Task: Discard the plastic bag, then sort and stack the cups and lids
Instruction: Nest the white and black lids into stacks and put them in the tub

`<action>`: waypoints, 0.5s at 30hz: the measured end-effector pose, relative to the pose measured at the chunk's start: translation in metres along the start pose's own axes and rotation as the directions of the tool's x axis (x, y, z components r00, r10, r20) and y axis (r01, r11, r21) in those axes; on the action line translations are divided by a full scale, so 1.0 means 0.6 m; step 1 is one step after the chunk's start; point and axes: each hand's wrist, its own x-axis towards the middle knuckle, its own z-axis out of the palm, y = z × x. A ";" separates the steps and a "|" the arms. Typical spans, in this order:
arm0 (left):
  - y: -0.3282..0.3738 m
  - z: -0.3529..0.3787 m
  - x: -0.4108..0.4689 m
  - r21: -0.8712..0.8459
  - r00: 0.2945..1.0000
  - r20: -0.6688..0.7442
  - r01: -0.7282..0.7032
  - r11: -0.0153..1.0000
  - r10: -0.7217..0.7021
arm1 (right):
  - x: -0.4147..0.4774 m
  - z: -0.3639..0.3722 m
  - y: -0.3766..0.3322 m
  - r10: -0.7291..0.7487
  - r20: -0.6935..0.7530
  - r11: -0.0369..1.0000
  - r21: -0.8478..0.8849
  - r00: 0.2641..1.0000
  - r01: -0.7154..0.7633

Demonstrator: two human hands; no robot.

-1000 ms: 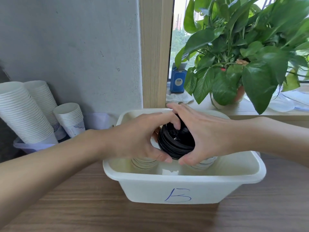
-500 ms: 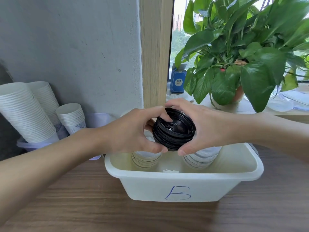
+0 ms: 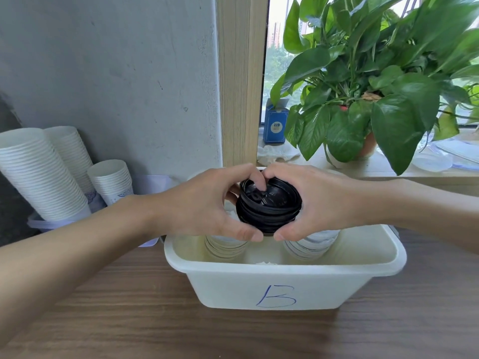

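A stack of black plastic lids [image 3: 269, 209] is held above the white bin marked "B" [image 3: 280, 288]. My left hand [image 3: 207, 203] grips the stack from the left and my right hand [image 3: 324, 200] grips it from the right, thumbs below, fingers curled over the top. Inside the bin, two stacks of white lids or cups [image 3: 225, 246] [image 3: 308, 244] stand under my hands, partly hidden. Tall slanted stacks of white paper cups [image 3: 39, 174] lean at the left against the wall, with a shorter stack [image 3: 111, 181] beside them.
A grey wall and a wooden post [image 3: 241, 81] rise behind the bin. A leafy potted plant [image 3: 363, 99] and a small blue box [image 3: 276, 124] stand on the window sill at the right. Wooden tabletop [image 3: 129, 320] lies in front.
Both hands have lifted the black lid stack up out of the bin, and its top now tilts more toward me.
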 end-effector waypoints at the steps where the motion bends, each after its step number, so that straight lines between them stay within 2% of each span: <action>1: 0.002 0.001 0.001 0.017 1.000 0.008 0.000 1.000 0.000 | -0.003 0.001 0.001 0.005 0.005 1.000 -0.014 1.000 -0.005; 8: 0.008 0.013 0.017 0.088 0.998 0.043 -0.048 0.995 0.044 | -0.025 0.001 0.009 0.025 0.017 0.999 -0.025 1.000 -0.025; 11: 0.002 0.018 0.021 0.115 0.998 0.059 -0.035 0.993 0.028 | -0.048 -0.015 0.014 0.079 0.035 0.996 -0.048 0.996 -0.078; 13: -0.005 0.022 0.023 0.177 0.996 0.085 -0.019 0.984 0.004 | -0.078 -0.027 0.019 0.127 -0.007 0.992 -0.025 0.992 -0.127; 15: -0.009 0.026 0.025 0.220 0.992 0.126 -0.021 0.975 -0.007 | -0.113 -0.031 0.031 0.145 -0.123 0.989 -0.024 0.982 -0.149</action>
